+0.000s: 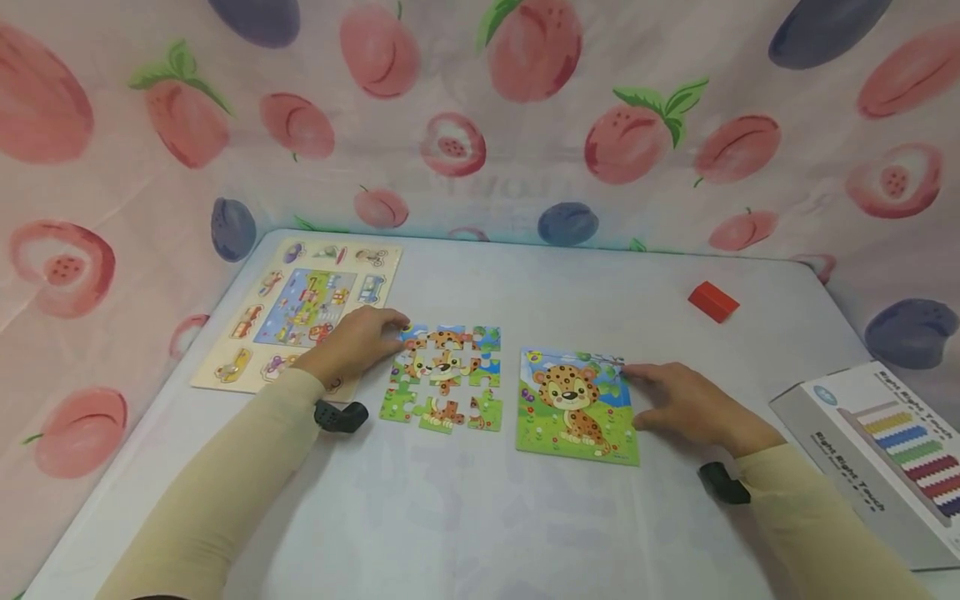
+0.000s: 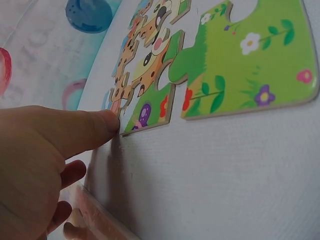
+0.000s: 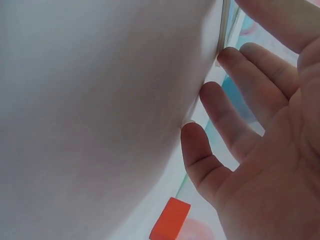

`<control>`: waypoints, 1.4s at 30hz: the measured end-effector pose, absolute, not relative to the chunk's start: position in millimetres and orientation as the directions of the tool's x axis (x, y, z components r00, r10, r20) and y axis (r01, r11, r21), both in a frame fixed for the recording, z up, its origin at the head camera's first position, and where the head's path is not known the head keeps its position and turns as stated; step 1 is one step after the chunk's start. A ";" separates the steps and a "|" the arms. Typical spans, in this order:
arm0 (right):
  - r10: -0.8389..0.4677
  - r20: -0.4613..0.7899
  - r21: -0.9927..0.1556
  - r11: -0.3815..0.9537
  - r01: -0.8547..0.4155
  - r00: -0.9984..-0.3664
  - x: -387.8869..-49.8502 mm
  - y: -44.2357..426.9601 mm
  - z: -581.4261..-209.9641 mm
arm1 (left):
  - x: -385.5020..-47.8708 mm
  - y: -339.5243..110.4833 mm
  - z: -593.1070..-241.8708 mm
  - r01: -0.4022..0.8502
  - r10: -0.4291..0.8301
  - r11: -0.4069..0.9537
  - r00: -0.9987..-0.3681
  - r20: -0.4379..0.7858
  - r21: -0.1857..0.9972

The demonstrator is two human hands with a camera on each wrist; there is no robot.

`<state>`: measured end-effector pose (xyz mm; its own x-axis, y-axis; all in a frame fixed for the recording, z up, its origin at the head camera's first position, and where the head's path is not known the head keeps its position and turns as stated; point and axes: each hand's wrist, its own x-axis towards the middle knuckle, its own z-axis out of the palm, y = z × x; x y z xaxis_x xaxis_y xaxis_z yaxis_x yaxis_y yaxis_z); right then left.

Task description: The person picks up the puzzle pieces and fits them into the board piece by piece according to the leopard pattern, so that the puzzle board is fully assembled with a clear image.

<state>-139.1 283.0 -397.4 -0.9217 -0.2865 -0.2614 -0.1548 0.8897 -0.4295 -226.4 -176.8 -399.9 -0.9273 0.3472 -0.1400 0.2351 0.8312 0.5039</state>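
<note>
Loosely spaced jigsaw pieces (image 1: 444,367) with a spotted leopard cub on them lie in rows near the middle of the table. At their upper left corner, my left hand (image 1: 360,340) has its thumb against a puzzle piece's edge; the index finger reaches over the far side. In the left wrist view the thumb (image 2: 90,129) is straight, and its other fingers are partly hidden. Right of the pieces lies a square picture board (image 1: 547,429) of the same leopard cub on grass. My right hand (image 1: 693,406) rests at its right edge, fingers extended, holding nothing visible.
A wooden vehicle puzzle board (image 1: 225,367) lies at the left, partly under my left forearm. A red block (image 1: 714,302) sits at the back right. On the right edge stands a grey and white box (image 1: 840,467). A fruit-patterned curtain (image 1: 510,167) hangs behind the white table (image 1: 480,517).
</note>
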 end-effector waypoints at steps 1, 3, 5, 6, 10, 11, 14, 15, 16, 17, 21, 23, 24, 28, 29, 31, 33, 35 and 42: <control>-0.285 -0.260 -0.427 0.891 -0.155 -0.923 -139.4 282.2 -397.4 | -226.6 -176.7 -399.7 0.236 0.347 0.831 -0.927 -0.139 0.504; -0.284 -0.255 -0.425 0.891 -0.157 -0.924 -139.6 280.3 -396.1 | -226.9 -176.8 -399.1 0.234 0.346 0.831 -0.928 -0.139 0.505; -0.286 -0.258 -0.424 0.892 -0.158 -0.923 -140.6 278.1 -394.7 | -227.0 -176.6 -398.5 0.231 0.345 0.831 -0.928 -0.141 0.506; -0.287 -0.262 -0.422 0.893 -0.158 -0.921 -141.3 277.0 -394.0 | -227.1 -176.5 -398.4 0.231 0.345 0.830 -0.928 -0.142 0.507; -0.290 -0.271 -0.418 0.894 -0.159 -0.918 -143.6 273.5 -392.2 | -226.9 -176.2 -399.1 0.222 0.340 0.832 -0.929 -0.150 0.508; -0.289 -0.273 -0.417 0.895 -0.158 -0.918 -144.1 273.1 -392.2 | -226.9 -176.1 -399.3 0.219 0.337 0.833 -0.929 -0.152 0.508; -0.295 -0.271 -0.419 0.893 -0.163 -0.916 -145.1 271.9 -392.2 | -226.5 -176.1 -399.8 0.212 0.332 0.836 -0.930 -0.158 0.506; -0.295 -0.271 -0.418 0.894 -0.164 -0.916 -145.5 271.5 -392.5 | -226.3 -176.0 -399.7 0.208 0.328 0.837 -0.931 -0.161 0.505; -0.297 -0.272 -0.417 0.894 -0.166 -0.915 -145.6 271.5 -392.7 | -226.2 -176.1 -399.8 0.207 0.327 0.838 -0.931 -0.162 0.505; -0.297 -0.273 -0.416 0.894 -0.166 -0.915 -145.9 271.3 -392.9 | -226.2 -176.2 -400.0 0.208 0.328 0.838 -0.931 -0.161 0.504; -0.296 -0.281 -0.414 0.896 -0.163 -0.913 -146.2 270.1 -392.1 | -226.6 -176.3 -400.9 0.213 0.331 0.839 -0.930 -0.158 0.501; -0.299 -0.283 -0.416 0.894 -0.164 -0.911 -146.4 269.0 -391.2 | -226.7 -176.0 -400.9 0.214 0.332 0.839 -0.930 -0.157 0.501; -0.301 -0.283 -0.418 0.893 -0.166 -0.911 -146.6 268.6 -391.0 | -226.5 -175.8 -400.6 0.213 0.331 0.839 -0.930 -0.158 0.501; -0.304 -0.287 -0.417 0.893 -0.167 -0.909 -147.9 267.4 -391.6 | -225.3 -175.4 -399.0 0.209 0.328 0.842 -0.931 -0.163 0.497; -0.303 -0.288 -0.416 0.894 -0.166 -0.908 -148.2 267.2 -392.1 | -225.0 -175.4 -398.7 0.206 0.325 0.843 -0.931 -0.166 0.497; -0.299 -0.291 -0.414 0.896 -0.163 -0.909 -148.9 267.0 -393.1 | -224.7 -175.3 -398.5 0.200 0.321 0.845 -0.932 -0.171 0.496; -0.298 -0.293 -0.415 0.896 -0.159 -0.909 -149.1 266.7 -393.8 | -224.7 -175.3 -398.7 0.200 0.322 0.845 -0.931 -0.174 0.496; -0.295 -0.296 -0.418 0.895 -0.154 -0.909 -149.1 266.0 -394.0 | -224.9 -174.9 -398.5 0.193 0.317 0.845 -0.932 -0.177 0.498; -0.300 -0.302 -0.435 0.888 -0.149 -0.905 -148.4 262.4 -393.1 | -226.4 -174.8 -399.5 0.201 0.325 0.843 -0.929 -0.175 0.498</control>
